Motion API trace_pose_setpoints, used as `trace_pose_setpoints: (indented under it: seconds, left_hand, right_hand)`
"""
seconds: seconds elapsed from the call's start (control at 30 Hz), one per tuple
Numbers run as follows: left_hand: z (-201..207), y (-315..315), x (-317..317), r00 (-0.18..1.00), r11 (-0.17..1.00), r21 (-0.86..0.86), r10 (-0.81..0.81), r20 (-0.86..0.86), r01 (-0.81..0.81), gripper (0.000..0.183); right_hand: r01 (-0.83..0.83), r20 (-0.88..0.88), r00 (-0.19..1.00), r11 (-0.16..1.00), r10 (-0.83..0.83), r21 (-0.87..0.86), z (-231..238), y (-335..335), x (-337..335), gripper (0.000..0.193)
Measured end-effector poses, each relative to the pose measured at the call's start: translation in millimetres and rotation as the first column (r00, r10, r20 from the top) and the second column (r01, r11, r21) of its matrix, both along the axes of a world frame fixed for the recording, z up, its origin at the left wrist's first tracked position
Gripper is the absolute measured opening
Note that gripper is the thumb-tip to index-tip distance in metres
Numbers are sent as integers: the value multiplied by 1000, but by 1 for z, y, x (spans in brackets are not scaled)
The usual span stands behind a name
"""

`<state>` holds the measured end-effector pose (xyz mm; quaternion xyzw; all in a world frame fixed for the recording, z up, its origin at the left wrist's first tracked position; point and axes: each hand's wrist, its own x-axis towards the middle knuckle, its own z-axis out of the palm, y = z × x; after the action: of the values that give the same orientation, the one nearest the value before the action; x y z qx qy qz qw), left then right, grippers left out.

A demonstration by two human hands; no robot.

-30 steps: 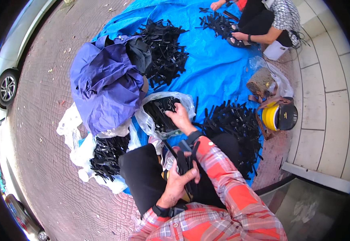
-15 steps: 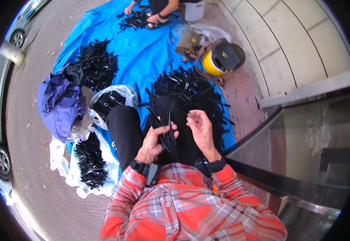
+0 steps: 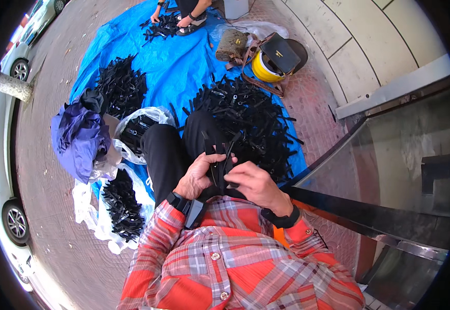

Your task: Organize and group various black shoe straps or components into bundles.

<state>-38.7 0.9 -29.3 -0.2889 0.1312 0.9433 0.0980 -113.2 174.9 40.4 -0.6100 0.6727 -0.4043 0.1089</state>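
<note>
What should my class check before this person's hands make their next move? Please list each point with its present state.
1. Left hand has a hold on the black strips: ok.
2. Right hand is close to the left: ok.
3. Right hand's pinch holds a strip: cannot tell; the fingertips are blurred.
4. Clear plastic bag by the knee is open: ok, strips show inside.
5. Large strip pile lies neatly aligned: not ok, it is jumbled.
6. Co-worker's hand is well away: ok.
</note>
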Motion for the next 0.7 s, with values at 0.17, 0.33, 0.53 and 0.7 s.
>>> trace_pose_setpoints:
  seconds: [0.17, 0.33, 0.53, 0.7]
  left_hand:
    - [7, 4, 10, 1000, 999, -46, 17, 16, -16, 25]
    - [-11, -3, 22, 999, 1000, -15, -22, -39, 21, 30]
    - [-9, 1, 19, 994, 994, 46, 104, -31, -102, 34]
    - [-2, -1, 16, 972, 953, 189, 235, 30, -236, 29]
  right_hand:
    - [479, 894, 388, 878, -222, 10, 5, -4, -4, 14]
    - [548, 999, -38, 836, -10, 29, -12, -7, -20, 19]
    - [459, 985, -27, 873, -168, 162, -22, 7, -24, 25]
    - [315, 668, 521, 847, -531, 428, -8, 0, 0, 11]
